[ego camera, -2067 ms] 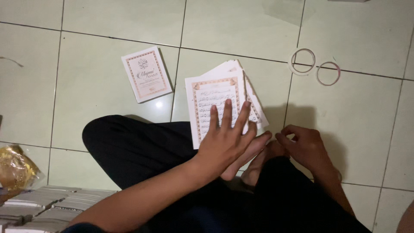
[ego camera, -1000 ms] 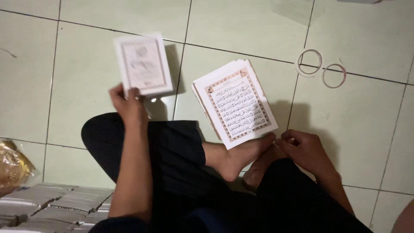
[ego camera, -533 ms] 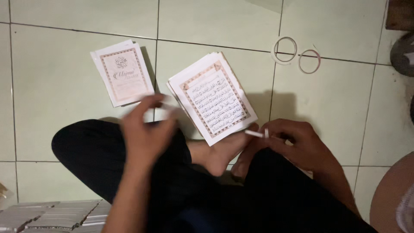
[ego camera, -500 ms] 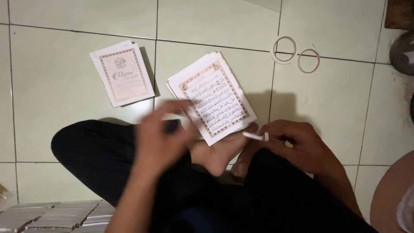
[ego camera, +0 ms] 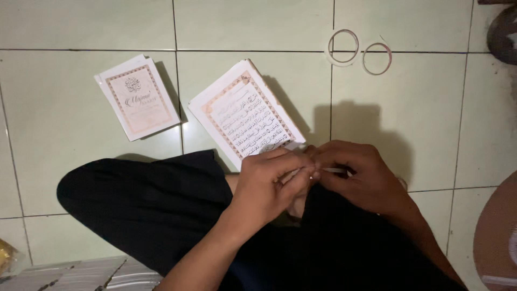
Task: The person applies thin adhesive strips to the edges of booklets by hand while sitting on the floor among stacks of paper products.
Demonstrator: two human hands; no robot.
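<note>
My left hand [ego camera: 269, 183] and my right hand [ego camera: 363, 180] meet above my crossed legs, both pinching a thin white strip [ego camera: 335, 171] between the fingertips. Just beyond the hands lies a stack of printed pages [ego camera: 245, 118] with a decorated border, tilted on the tiled floor. My left fingers overlap its near corner. A smaller booklet cover [ego camera: 139, 97] lies apart to the left.
Two thin rings [ego camera: 343, 46] [ego camera: 377, 58] lie on the floor at the far right. More stacked booklets [ego camera: 81, 272] sit at the bottom left. A dark round object [ego camera: 503, 32] is at the top right corner, a brown surface [ego camera: 498, 237] at the right edge.
My left hand set the small booklet down on the floor at left, then came back across to join my right hand on the white strip.
</note>
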